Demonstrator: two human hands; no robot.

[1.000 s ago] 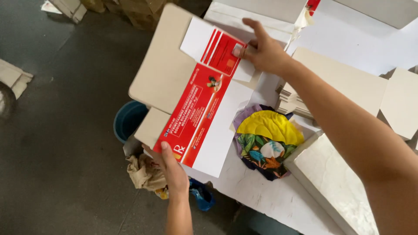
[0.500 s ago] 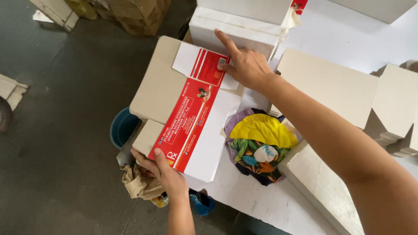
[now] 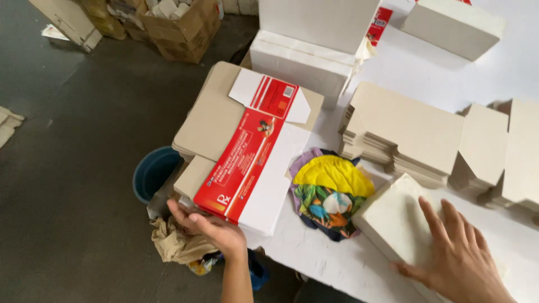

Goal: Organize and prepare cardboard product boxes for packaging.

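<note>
A flat red and white carton [image 3: 250, 168] lies on top of a stack of unfolded grey cardboard blanks [image 3: 216, 120] at the table's left edge. My left hand [image 3: 216, 230] grips the carton's near end, fingers under it and thumb on top. My right hand [image 3: 457, 258] rests with fingers spread on a white block [image 3: 393, 221] at the near right, holding nothing. A crumpled multicoloured cloth [image 3: 328, 193] with a yellow top lies between the carton and the white block.
Piles of grey card blanks [image 3: 407, 132] fill the white table [image 3: 435, 70] at the right. White boxes [image 3: 300, 62] stand behind. A blue bucket [image 3: 152, 174] and crumpled brown paper [image 3: 174, 244] sit on the dark floor; brown cardboard boxes [image 3: 182, 25] stand at the far left.
My right hand has left the carton's far flap and come down to the white block at the near right. My left hand still holds the carton's near end.
</note>
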